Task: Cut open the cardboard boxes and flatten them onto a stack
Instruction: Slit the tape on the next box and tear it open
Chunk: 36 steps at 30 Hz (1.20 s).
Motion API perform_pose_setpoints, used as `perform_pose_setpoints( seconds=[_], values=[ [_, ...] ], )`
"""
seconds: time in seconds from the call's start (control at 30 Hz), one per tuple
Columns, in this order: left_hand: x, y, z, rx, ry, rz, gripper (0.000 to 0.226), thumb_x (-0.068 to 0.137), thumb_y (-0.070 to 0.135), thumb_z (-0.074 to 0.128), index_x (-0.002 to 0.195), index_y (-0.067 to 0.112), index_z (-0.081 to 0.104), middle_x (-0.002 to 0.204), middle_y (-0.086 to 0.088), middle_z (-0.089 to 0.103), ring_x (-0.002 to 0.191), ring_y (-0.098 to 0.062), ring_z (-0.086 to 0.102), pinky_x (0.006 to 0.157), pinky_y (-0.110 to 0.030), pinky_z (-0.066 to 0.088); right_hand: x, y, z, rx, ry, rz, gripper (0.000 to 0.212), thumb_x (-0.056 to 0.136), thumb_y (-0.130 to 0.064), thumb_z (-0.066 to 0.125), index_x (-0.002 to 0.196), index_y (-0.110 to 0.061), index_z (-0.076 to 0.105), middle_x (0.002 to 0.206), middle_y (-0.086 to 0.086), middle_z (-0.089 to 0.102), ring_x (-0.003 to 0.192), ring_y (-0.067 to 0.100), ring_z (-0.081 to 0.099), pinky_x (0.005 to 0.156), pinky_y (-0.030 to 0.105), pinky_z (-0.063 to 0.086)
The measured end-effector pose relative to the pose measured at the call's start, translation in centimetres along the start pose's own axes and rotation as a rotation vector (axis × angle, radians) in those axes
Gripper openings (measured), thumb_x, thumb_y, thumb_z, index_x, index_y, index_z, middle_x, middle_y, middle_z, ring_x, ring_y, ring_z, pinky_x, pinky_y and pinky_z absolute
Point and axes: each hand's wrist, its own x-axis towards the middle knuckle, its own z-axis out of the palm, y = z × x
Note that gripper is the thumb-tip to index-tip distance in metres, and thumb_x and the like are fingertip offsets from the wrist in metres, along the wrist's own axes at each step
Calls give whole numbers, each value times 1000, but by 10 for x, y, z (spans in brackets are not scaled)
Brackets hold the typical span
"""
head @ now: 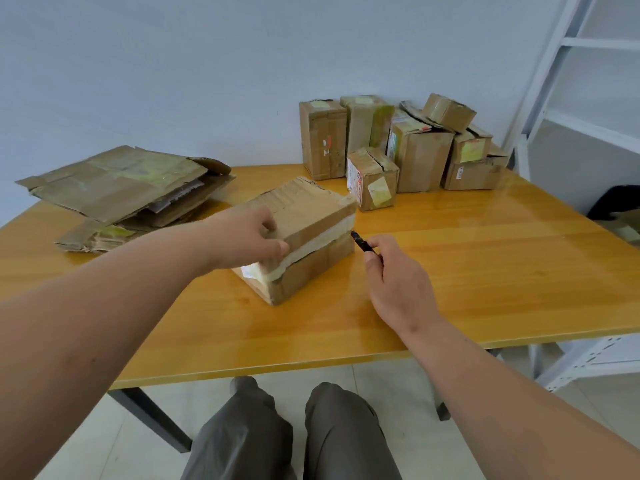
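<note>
A taped cardboard box (pixel 311 223) stands in the middle of the wooden table (pixel 485 271), with a pale tape band running round its side. My left hand (pixel 249 237) grips its near left top edge, thumb on the side. My right hand (pixel 394 278) holds a small black cutter (pixel 362 243), whose tip sits at the right end of the tape band. A stack of flattened cardboard (pixel 121 188) lies at the table's left.
Several closed cardboard boxes (pixel 398 147) are piled at the back right of the table against the wall. A white metal shelf rack (pixel 581 98) stands at the right. My legs show below the table's front edge.
</note>
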Motion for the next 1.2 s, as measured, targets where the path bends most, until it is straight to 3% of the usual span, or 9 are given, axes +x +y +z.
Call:
perform_pose_setpoints(
  seconds=[0.1,0.17,0.27,0.4,0.57,0.73,0.83,0.93,1.2],
  values=[
    [-3,3,-15,94,-261,20,71,89,35,68,150,39,32,150,9,39,132,-19,41,110,-38,35,-3,4,0,-4,20,9,19,104,-24,37,115,-22,53,68,-10,52,59,11,50,52,29,36],
    [-3,-2,-24,233,-307,39,73,92,37,64,150,49,22,158,19,23,142,-16,30,116,-40,25,-4,7,1,-20,8,-5,21,104,-24,38,116,-21,54,71,-14,49,60,7,48,52,23,31],
    [-1,-10,-22,358,-232,119,60,96,50,51,147,57,20,159,25,16,144,-17,26,116,-46,21,-8,4,7,-44,-59,-76,20,103,-25,39,113,-21,56,75,-16,46,63,3,46,54,18,28],
    [-2,-13,-10,513,-129,201,55,96,60,36,147,56,16,157,21,22,140,-14,31,117,-48,16,-15,-6,14,-58,-106,-167,18,103,-24,41,109,-19,57,78,-6,55,65,11,51,55,31,42],
    [8,21,-3,865,84,140,60,95,68,18,151,46,23,140,2,49,120,-20,52,96,-41,39,-18,-13,15,-75,-50,-74,22,104,-26,39,116,-17,55,66,-13,49,53,9,48,47,25,30],
    [20,32,4,732,98,119,73,90,73,16,143,34,47,114,-2,54,102,-20,54,84,-37,50,-14,-14,4,-96,-55,-8,17,104,-26,40,112,-16,52,66,-11,51,55,12,52,45,25,30],
    [25,15,9,578,68,127,64,93,69,27,149,39,35,146,-1,40,136,-28,33,112,-52,29,-14,-19,4,-79,-100,-14,17,103,-26,42,112,-16,53,75,-2,61,62,19,58,52,34,43],
    [24,1,17,354,-10,118,62,96,62,32,153,40,21,164,10,11,151,-26,3,119,-59,6,-14,-27,8,-68,-122,-10,18,102,-26,43,113,-16,54,78,0,63,63,19,59,53,33,46],
    [29,17,22,474,11,87,67,97,63,26,156,37,8,164,7,8,149,-31,15,116,-49,28,-11,-36,16,-46,-91,73,12,103,-25,41,104,-16,49,74,1,59,62,18,57,50,29,41]
  ],
)
